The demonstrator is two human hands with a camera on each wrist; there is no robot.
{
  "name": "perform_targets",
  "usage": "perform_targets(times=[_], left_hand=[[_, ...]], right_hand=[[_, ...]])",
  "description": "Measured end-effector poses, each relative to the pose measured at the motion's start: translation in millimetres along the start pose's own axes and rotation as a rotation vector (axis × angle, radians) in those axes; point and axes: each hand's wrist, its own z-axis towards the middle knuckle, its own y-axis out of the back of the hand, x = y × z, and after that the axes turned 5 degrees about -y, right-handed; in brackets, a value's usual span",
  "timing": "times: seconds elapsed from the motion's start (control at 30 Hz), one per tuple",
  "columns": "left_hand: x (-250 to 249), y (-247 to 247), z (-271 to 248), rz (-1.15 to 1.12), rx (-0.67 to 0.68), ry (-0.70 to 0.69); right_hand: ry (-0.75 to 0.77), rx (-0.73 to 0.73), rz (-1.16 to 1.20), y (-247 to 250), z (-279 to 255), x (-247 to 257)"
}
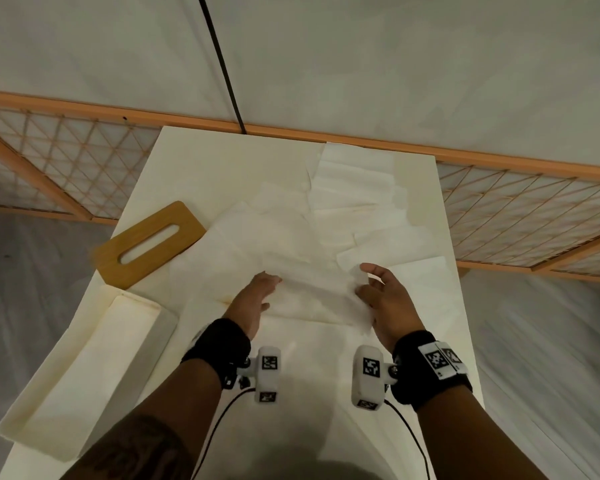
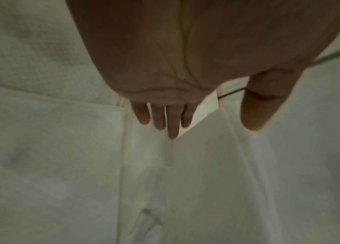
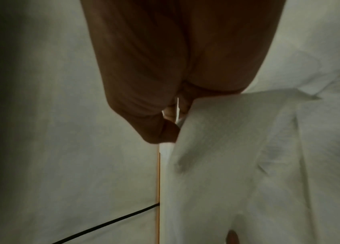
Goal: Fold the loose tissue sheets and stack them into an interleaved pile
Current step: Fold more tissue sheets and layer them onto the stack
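A white table [image 1: 201, 157] is standing against a pale wall [image 1: 395, 57]. A wooden lattice screen [image 1: 520, 216] is running behind it, a black cable [image 1: 222, 64] is hanging down the wall, and grey flooring [image 1: 25, 265] is showing alongside.

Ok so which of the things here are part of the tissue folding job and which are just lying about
Part of the job:
- loose tissue sheets spread over the table
- tissue sheet between the hands
- left hand, fingers flat on it
- right hand, pinching its edge

Just lying about:
- wooden slotted lid
- white tray
- black cable
- lattice screen
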Motion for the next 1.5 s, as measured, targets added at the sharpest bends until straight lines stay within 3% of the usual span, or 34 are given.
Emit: perform_targets(times=[0.1, 0.27, 0.57, 0.73, 0.9, 1.03, 1.3, 1.5], left_hand=[[-11, 0, -6, -0.107, 0.101, -0.007], [-2, 4, -9, 0.212, 0.106, -0.183], [-4, 16, -17, 0.41, 0.208, -0.256], [-17, 12, -30, 0.415, 0.157, -0.328], [-21, 16, -39, 0.453, 0.169, -0.371], [-20, 21, -41, 0.481, 0.213, -0.356], [-24, 26, -37, 0.683, 0.143, -0.345], [-19, 32, -35, 0.489, 0.126, -0.201]], right_hand=[[-0.001, 0.052, -0.074, 6, -7, 1], [0.039, 0.017, -0.18, 19, -15, -2], [0.045, -0.033, -0.21, 34, -19, -5], [-0.127, 0.086, -0.079, 37, -21, -3], [-0.159, 0.188, -0.141, 42, -26, 3], [-0.155, 0.152, -0.152, 42, -26, 4], [-0.146, 0.148, -0.117, 42, -24, -2], [-0.195, 0.171, -0.167, 44, -29, -6]])
